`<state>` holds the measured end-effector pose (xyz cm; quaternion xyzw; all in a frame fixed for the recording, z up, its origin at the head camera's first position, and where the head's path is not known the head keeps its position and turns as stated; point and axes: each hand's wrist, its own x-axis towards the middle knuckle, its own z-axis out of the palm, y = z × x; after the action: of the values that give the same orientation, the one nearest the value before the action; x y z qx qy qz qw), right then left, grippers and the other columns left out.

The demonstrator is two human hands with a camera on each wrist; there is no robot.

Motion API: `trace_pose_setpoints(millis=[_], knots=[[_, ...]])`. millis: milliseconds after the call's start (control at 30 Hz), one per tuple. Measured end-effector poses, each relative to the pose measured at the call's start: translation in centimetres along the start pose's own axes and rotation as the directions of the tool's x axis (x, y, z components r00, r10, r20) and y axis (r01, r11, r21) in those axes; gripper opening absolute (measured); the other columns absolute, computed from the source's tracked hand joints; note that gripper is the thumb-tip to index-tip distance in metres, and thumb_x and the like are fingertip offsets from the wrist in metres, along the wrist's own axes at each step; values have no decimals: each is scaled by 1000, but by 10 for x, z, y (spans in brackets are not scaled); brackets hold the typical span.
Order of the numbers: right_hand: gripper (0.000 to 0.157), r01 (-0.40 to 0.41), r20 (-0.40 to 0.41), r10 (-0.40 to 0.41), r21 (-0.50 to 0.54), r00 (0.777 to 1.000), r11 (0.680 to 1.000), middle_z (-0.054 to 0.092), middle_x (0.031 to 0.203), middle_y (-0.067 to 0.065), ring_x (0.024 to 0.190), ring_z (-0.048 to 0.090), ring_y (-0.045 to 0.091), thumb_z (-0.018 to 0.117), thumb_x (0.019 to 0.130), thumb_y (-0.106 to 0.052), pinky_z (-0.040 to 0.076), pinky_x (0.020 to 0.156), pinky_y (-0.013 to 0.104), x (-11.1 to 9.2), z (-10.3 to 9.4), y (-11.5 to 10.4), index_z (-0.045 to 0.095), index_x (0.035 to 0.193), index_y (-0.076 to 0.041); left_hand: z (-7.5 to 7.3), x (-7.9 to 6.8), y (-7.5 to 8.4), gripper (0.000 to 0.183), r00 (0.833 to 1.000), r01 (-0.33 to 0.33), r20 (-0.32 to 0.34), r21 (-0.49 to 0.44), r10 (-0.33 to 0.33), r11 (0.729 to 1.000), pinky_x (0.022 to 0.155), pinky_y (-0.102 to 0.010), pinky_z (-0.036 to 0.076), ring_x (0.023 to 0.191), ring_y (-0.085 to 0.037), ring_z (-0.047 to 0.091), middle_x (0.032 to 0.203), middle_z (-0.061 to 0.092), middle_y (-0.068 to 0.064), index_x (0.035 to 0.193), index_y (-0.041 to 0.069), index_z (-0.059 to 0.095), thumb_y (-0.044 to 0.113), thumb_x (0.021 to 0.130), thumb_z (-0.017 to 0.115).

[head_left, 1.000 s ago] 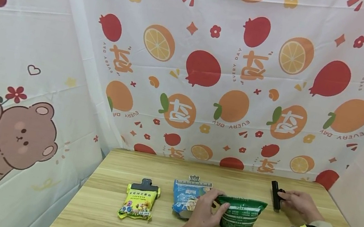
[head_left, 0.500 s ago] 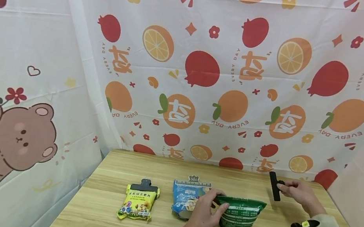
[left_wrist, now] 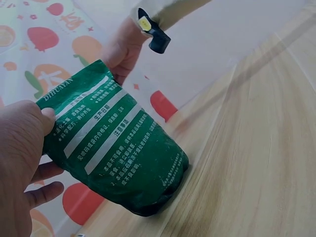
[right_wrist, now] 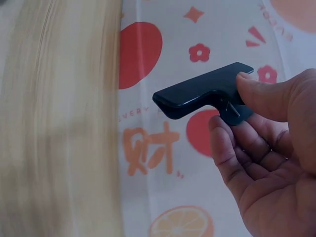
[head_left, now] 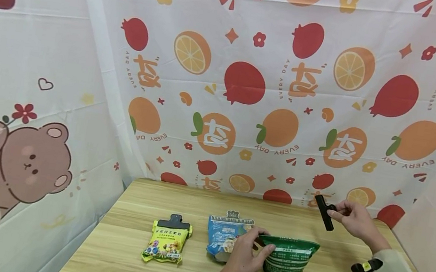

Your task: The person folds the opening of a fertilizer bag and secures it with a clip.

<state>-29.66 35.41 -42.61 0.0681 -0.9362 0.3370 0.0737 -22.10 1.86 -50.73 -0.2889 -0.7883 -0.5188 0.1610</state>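
A green pouch (head_left: 288, 261) with white print stands upright on the table. My left hand (head_left: 244, 261) pinches its top left edge between thumb and fingers; in the left wrist view the thumb lies across the front of the pouch (left_wrist: 118, 143). Off to the right and above the tabletop, my right hand (head_left: 358, 222) holds a black bag clip (head_left: 324, 213). The right wrist view shows thumb and fingers pinching the handle of that clip (right_wrist: 202, 91), whose long bar points away from the palm.
Left of the green pouch lies a blue bag (head_left: 220, 238) with a clip along its top. Further left is a yellow packet (head_left: 165, 244) with a black clip (head_left: 174, 222) on its upper edge. A patterned curtain (head_left: 276, 93) hangs behind the wooden table (head_left: 116, 262).
My right hand has lifted the black clip off the table, raising it and bringing it slightly left. The left hand and the green pouch have stayed in place.
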Motion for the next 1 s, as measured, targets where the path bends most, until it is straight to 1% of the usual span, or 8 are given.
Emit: trace_pose_setpoints(millis=[100, 200, 333, 467, 633, 700, 867, 1000], knots=[[25, 49, -2, -49, -41, 999, 998, 60, 79, 5, 68, 48, 12, 72, 96, -29, 39, 57, 27, 1, -3, -11, 64, 91, -5, 0, 0, 0, 25, 1000, 6, 1, -7, -6, 1000, 72, -20, 56, 89, -5, 66, 106, 71, -4, 119, 14, 62, 32, 101, 63], [24, 104, 10, -103, -67, 995, 992, 53, 76, 3, 66, 46, 12, 73, 95, -25, 37, 56, 27, 1, -5, -24, 60, 86, -8, -1, 0, 0, 26, 1000, 12, 3, -15, -12, 1000, 72, -21, 56, 89, -5, 66, 106, 71, -4, 119, 13, 63, 32, 101, 63], [25, 196, 35, -194, -88, 980, 977, 48, 73, 1, 63, 44, 10, 75, 93, -23, 35, 56, 27, -3, -3, -41, 57, 81, -11, -1, -1, 1, 25, 1000, 24, 9, -30, -24, 999, 72, -19, 55, 90, -6, 67, 106, 72, -4, 119, 15, 63, 32, 101, 64], [23, 277, 52, -274, -79, 960, 958, 51, 74, 0, 63, 44, 7, 77, 92, -21, 37, 56, 26, -7, -2, -58, 59, 80, -13, -1, -2, 1, 24, 1000, 29, 11, -40, -28, 999, 72, -19, 55, 90, -7, 67, 106, 72, -4, 120, 16, 63, 31, 101, 64], [18, 347, 80, -341, -76, 937, 935, 59, 79, -2, 65, 49, 4, 78, 91, -21, 42, 58, 24, -12, -3, -74, 63, 82, -17, -1, -2, 0, 25, 999, 31, 19, -35, -30, 999, 72, -18, 54, 90, -8, 68, 106, 73, -4, 120, 16, 63, 32, 101, 63], [15, 393, 94, -386, -77, 918, 916, 63, 80, -6, 67, 52, 2, 78, 90, -21, 45, 59, 23, -13, -4, -80, 65, 83, -20, -1, -2, 0, 25, 999, 36, 20, -37, -35, 999, 72, -18, 54, 90, -8, 68, 106, 73, -4, 120, 16, 63, 32, 101, 64], [12, 517, 130, -506, -63, 852, 854, 65, 79, -14, 71, 56, -2, 79, 89, -19, 48, 61, 23, -14, -7, -97, 68, 86, -25, -1, -1, 2, 26, 998, 56, 21, -43, -55, 998, 73, -20, 55, 91, -8, 67, 106, 73, -4, 120, 16, 63, 33, 101, 64], [14, 572, 171, -557, -49, 813, 819, 64, 77, -16, 69, 53, -3, 79, 89, -20, 48, 60, 23, -18, -10, -111, 67, 85, -26, -1, 0, 1, 25, 998, 61, 20, -42, -60, 997, 73, -20, 55, 92, -8, 67, 107, 73, -4, 120, 18, 63, 33, 101, 64]])
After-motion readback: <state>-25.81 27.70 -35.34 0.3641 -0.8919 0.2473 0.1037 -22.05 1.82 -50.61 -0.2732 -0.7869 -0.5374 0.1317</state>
